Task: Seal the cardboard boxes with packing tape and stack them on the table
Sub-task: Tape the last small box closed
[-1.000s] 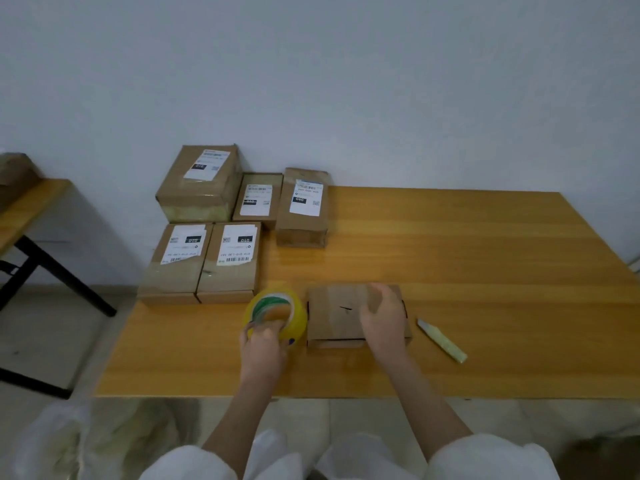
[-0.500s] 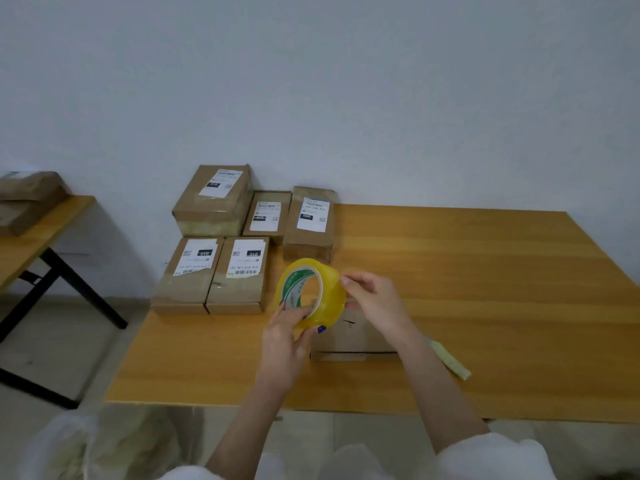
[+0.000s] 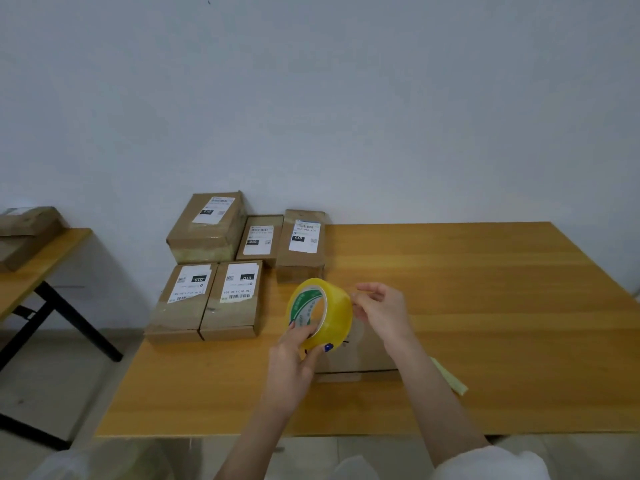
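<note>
A glossy, translucent yellow tape roll (image 3: 320, 315) with a green-and-white printed cardboard core is held on edge in the air. The left hand (image 3: 294, 362) grips it from below, thumb hooked inside the core and fingers curled round the slick outer band. The right hand (image 3: 381, 313) meets the roll's right rim, its thumb and forefinger pinched together there. Whether they hold the loose tape end cannot be told.

Directly under and behind the roll, a plain brown cardboard box (image 3: 360, 358) lies flat on the smooth, wood-grained bench (image 3: 485, 306), with a dark gap showing along its near edge. Right of the roll and partly hidden by the right forearm lies a slim pale green strip (image 3: 450, 377). Left of and behind the roll are five labelled boxes (image 3: 207, 226), rectangular, taped shiny and bearing white printed labels, set close together. Far left of the roll stands a second bench (image 3: 41, 258) on black legs.
</note>
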